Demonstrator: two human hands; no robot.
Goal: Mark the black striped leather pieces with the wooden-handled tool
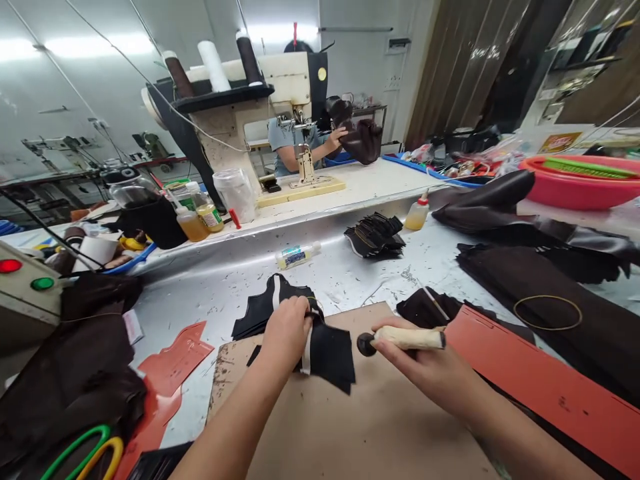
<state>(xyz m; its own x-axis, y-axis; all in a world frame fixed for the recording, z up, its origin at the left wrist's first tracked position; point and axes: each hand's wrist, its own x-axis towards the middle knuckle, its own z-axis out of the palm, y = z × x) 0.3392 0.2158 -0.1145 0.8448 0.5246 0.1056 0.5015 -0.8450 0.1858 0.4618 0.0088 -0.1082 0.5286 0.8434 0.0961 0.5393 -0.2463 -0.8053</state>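
On the brown board (370, 413) lies a black cut piece (333, 350) with a pale strip. My left hand (290, 327) presses on it, fingers bent together at its upper part, the fingertips partly hidden. A stack of similar black pieces (257, 310) lies just beyond and to the left. My right hand (415, 357) is closed round a hammer (410, 338) with a pale wooden handle. Its dark round head is just right of the black piece, above the board.
A sewing machine (225, 120) stands behind, with another person's hand (336, 138) beyond it. Red templates (545, 387) and dark leather (560, 293) lie right. Scissors (95, 453) are at lower left. A glue bottle (417, 213) and dark bundle (375, 235) sit ahead.
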